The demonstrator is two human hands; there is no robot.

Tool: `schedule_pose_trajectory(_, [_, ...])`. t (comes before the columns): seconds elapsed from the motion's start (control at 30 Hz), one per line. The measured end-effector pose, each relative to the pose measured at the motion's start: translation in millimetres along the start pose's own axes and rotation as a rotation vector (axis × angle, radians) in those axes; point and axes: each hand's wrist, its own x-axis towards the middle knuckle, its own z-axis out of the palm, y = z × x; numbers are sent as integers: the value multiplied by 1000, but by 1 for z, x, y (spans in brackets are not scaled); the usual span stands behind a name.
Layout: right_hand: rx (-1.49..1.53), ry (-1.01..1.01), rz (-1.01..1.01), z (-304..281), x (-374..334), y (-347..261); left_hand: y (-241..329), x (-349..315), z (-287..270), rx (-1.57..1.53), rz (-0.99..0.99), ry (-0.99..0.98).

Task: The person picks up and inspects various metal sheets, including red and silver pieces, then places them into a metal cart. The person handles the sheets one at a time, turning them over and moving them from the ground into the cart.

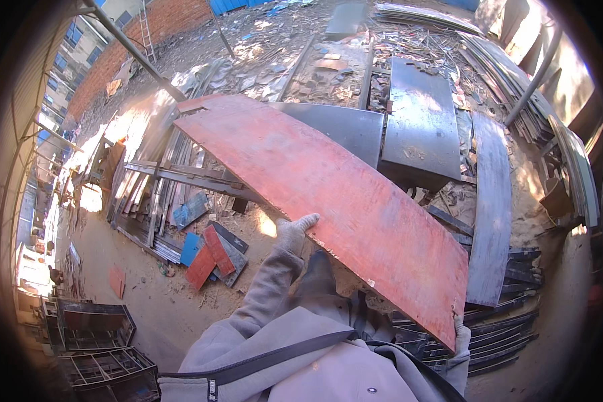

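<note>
A long red plywood board (pixel 342 194) stretches across the view in front of me, from the upper left down to the lower right. My left hand (pixel 293 233), in a pale glove, grips its near long edge with the thumb on top; the other fingers are under the board. At the board's right end my right hand (pixel 461 333), also gloved, holds the corner edge, its fingers partly hidden. Beyond the board lie a dark sheet (pixel 342 127) and a dark, shiny-topped panel stack (pixel 422 120).
A long grey plank (pixel 490 214) lies at the right, beside dark stacked bars (pixel 509 328). Small red and blue board pieces (pixel 214 254) lie on the ground at left. Metal frames (pixel 100 328) stand lower left. Stacked sheets (pixel 516 80) line the far right near a slanted pole (pixel 534 75).
</note>
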Motion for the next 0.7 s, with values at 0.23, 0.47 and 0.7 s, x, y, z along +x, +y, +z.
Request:
schedule_pose_trajectory(0.23, [116, -49, -79, 83, -43, 91, 131, -90, -2, 91, 464, -286])
schedule_pose_trajectory(0.47, [-1328, -566, -483, 281, -94, -67, 321, -136, -63, 224, 933, -433])
schedule_pose_trajectory(0.7, [322, -208, -1230, 356, -105, -408, 416, -156, -194, 418, 1346, -9])
